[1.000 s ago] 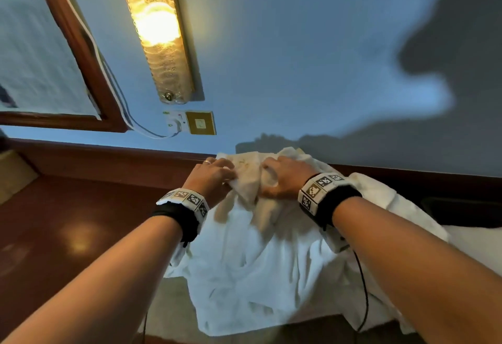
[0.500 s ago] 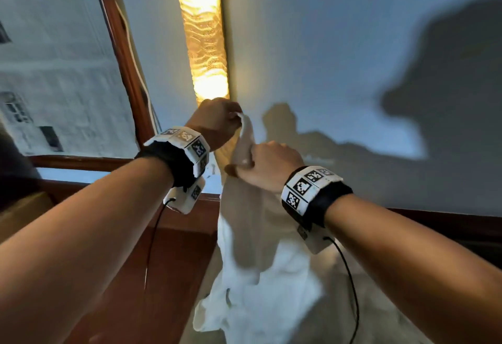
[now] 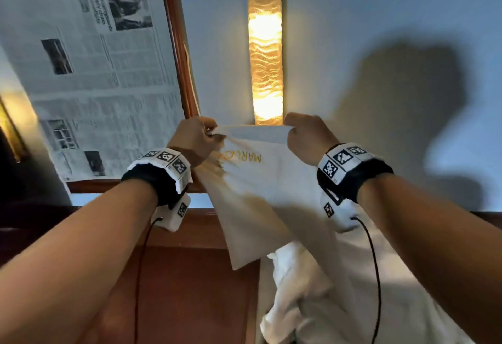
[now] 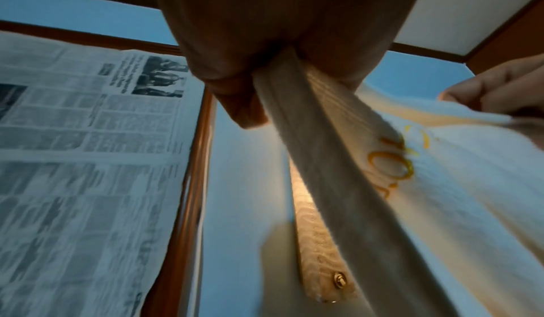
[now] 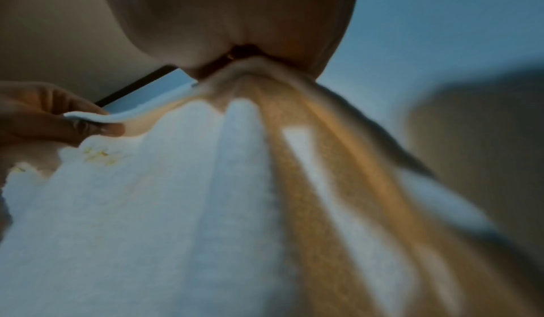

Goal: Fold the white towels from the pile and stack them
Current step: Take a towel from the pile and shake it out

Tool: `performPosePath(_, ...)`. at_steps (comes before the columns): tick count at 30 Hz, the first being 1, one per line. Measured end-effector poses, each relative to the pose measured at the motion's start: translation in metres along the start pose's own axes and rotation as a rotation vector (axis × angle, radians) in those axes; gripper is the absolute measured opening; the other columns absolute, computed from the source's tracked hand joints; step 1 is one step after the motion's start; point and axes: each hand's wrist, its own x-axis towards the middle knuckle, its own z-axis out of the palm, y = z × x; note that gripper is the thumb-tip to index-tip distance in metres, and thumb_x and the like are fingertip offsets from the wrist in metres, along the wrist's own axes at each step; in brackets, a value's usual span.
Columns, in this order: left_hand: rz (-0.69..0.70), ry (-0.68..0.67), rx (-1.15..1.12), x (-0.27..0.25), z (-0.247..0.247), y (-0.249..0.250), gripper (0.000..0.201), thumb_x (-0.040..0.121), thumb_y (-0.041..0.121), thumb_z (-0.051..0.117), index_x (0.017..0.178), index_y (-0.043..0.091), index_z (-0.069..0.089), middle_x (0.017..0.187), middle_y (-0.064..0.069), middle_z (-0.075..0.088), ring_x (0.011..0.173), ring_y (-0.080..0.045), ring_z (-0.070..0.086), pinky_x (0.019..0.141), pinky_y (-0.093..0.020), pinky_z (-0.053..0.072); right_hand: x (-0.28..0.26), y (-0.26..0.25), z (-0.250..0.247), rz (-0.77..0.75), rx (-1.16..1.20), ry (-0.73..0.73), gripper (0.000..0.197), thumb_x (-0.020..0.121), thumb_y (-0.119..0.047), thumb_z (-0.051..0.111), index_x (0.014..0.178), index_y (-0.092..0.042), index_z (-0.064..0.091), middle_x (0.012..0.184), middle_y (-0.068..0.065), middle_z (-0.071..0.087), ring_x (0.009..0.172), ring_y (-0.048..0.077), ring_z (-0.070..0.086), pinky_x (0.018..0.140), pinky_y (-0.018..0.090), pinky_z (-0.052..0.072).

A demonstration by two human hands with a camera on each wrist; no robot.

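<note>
Now, with the left hand [image 3: 194,137] and right hand [image 3: 305,137] each pinching the white towel's [image 3: 271,180] top edge at twelve o'clock, spread them toward nine and three, keeping the hem level above the pile [image 3: 326,303].

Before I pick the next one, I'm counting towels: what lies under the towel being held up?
Under the held towel, pinched by both hands, lies the crumpled white pile. How many towels it holds cannot be seen.
</note>
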Motion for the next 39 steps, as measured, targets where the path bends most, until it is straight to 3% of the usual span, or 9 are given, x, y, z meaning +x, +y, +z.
performPosePath(4,-0.021,-0.012,-0.085,-0.015,-0.008,-0.035,0.022,0.091,0.022,0.07,0.075,0.007,0.071,0.065,-0.01,0.063,0.063,-0.019,0.053,0.059,-0.027,0.038,-0.009,-0.024,0.005,-0.176,-0.307,-0.09,0.037,0.089,-0.045,0.058,0.117,-0.025,0.046,0.106,0.0,0.06,0.09,0.03,0.059,0.074,0.034,0.042)
performPosePath(8,-0.039,-0.056,-0.102,-0.026,0.002,-0.066,0.024,0.091,0.017,0.067,0.07,0.008,0.067,0.061,-0.009,0.059,0.061,-0.019,0.05,0.062,-0.032,0.039,-0.01,-0.007,0.014,-0.115,-0.452,-0.233,0.029,0.087,-0.014,0.053,0.115,-0.021,0.056,0.106,0.006,0.062,0.096,0.033,0.061,0.077,0.033,0.047)
performPosePath(11,-0.158,-0.057,-0.027,-0.035,0.007,-0.1,0.034,0.093,0.016,0.064,0.06,0.017,0.057,0.056,-0.003,0.052,0.058,-0.022,0.048,0.053,-0.031,0.031,-0.021,0.025,0.014,0.055,-0.449,-0.285,0.015,0.087,-0.01,0.053,0.085,-0.022,0.062,0.092,0.011,0.064,0.09,0.034,0.063,0.075,0.033,0.048)
performPosePath(18,-0.296,-0.325,0.066,-0.045,0.061,-0.101,0.011,0.091,0.031,0.069,0.096,0.022,0.067,0.094,-0.006,0.066,0.092,-0.03,0.064,0.078,-0.034,0.047,-0.006,0.051,0.017,0.137,0.042,-0.059,0.023,0.086,-0.001,0.057,0.079,-0.02,0.068,0.079,0.005,0.066,0.077,0.021,0.058,0.072,0.029,0.043)
performPosePath(22,-0.124,-0.51,-0.448,-0.047,0.089,-0.032,0.074,0.072,0.043,0.087,0.135,0.032,0.049,0.117,0.005,0.056,0.095,-0.006,0.058,0.077,-0.018,0.047,0.015,0.01,0.037,-0.04,0.033,-0.176,0.013,0.092,-0.006,0.059,0.081,-0.001,0.065,0.077,0.009,0.057,0.075,0.019,0.052,0.066,0.032,0.038)
performPosePath(25,-0.093,-0.36,-0.602,-0.039,0.107,-0.009,0.056,0.076,0.035,0.086,0.124,0.031,0.058,0.111,0.008,0.063,0.093,0.002,0.061,0.072,-0.009,0.046,0.025,0.0,0.052,-0.045,0.012,-0.315,0.036,0.098,-0.026,0.057,0.064,-0.016,0.049,0.064,-0.002,0.045,0.059,0.012,0.039,0.056,0.029,0.031)
performPosePath(28,-0.114,-0.165,-0.584,-0.029,0.114,-0.015,0.018,0.082,0.04,0.072,0.087,0.023,0.071,0.08,-0.008,0.069,0.067,-0.013,0.059,0.065,-0.029,0.046,0.034,0.005,0.058,-0.091,-0.07,-0.342,0.037,0.098,-0.037,0.057,0.069,-0.014,0.053,0.063,-0.005,0.043,0.058,0.008,0.038,0.053,0.027,0.029)
performPosePath(32,-0.122,-0.088,-0.541,-0.024,0.101,-0.029,0.037,0.095,0.023,0.066,0.058,0.026,0.067,0.054,0.003,0.058,0.054,-0.012,0.048,0.057,-0.027,0.039,0.03,0.016,0.064,-0.139,-0.052,-0.314,0.034,0.092,-0.037,0.066,0.067,-0.018,0.055,0.064,-0.009,0.046,0.06,0.004,0.042,0.052,0.02,0.028)
performPosePath(39,-0.244,0.197,-0.523,-0.003,0.035,-0.078,0.031,0.092,0.032,0.071,0.07,0.011,0.069,0.061,-0.001,0.059,0.048,0.003,0.051,0.052,-0.016,0.042,-0.005,0.079,0.102,0.077,-0.235,-0.473,0.017,0.096,-0.02,0.057,0.086,-0.015,0.07,0.1,0.012,0.069,0.097,0.027,0.062,0.07,0.026,0.034)
